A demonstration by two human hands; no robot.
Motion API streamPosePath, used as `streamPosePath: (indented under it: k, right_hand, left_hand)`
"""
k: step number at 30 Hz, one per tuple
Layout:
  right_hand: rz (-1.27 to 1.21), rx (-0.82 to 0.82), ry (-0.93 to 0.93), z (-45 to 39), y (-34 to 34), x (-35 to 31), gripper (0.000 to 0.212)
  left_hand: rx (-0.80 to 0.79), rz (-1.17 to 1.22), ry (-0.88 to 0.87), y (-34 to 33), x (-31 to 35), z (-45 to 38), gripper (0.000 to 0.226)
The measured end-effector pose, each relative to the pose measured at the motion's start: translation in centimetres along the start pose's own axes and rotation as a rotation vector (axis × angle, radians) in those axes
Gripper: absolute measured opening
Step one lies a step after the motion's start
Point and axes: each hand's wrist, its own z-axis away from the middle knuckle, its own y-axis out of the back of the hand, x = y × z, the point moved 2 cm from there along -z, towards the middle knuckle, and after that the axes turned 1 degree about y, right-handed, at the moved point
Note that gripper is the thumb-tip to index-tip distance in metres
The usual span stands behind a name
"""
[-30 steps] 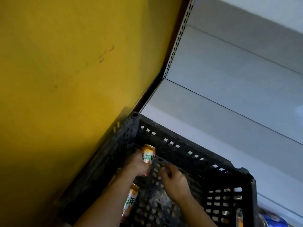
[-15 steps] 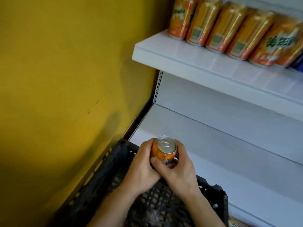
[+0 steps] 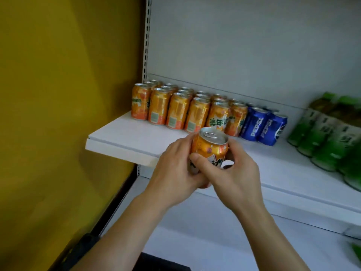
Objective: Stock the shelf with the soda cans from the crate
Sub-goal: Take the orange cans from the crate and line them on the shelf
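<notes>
Both hands had come up out of the crate and now held one orange soda can [image 3: 210, 151] at the centre of the frame, level with the front edge of the white shelf [image 3: 125, 141]. The left hand [image 3: 175, 173] wrapped the can's lower left side, and the right hand [image 3: 230, 177] pinched it from the right, thumb across the label; the fingers [image 3: 197, 160] of both were clamped on the can, which stood nearly upright, top rim towards the camera.

A second earlier the left hand gripped a can low inside the black crate while the right hand reached in beside it; half a second earlier both hands held the can just above the crate rim. Here only a dark corner of the crate [image 3: 86, 241] showed at the lower left, and the view had swung up to the shelf.

So the pick looked finished and the carry nearly so. The stocked orange cans [image 3: 183, 112] stood in rows at the back left, blue cans [image 3: 261, 128] just right of them, green bottles [image 3: 328, 133] at the far right. Bare shelf in front of the orange rows seemed the likely place to set it down.
</notes>
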Motion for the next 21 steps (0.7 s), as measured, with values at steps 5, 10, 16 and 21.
streamPosePath:
  k: [5,10,16,21]
  right_hand:
    - [0.07,0.135,-0.054,-6.6,4.0,3.5,0.056]
    - [0.109,0.219,-0.137,-12.4,5.5,8.3,0.063]
    - [0.148,0.185,-0.159,-15.9,4.4,11.3,0.066]
    - [0.194,0.165,-0.121,-16.8,3.4,11.9,0.061]
  left_hand:
    - [-0.447,-0.412,0.064,-2.6,-0.5,-4.7,0.079]
    - [-0.637,-0.389,0.188,-2.7,-1.4,-6.8,0.081]
    - [-0.662,-0.319,0.226,-2.6,-2.1,-7.4,0.078]
    - [-0.633,-0.32,0.236,-2.8,-2.0,-7.1,0.077]
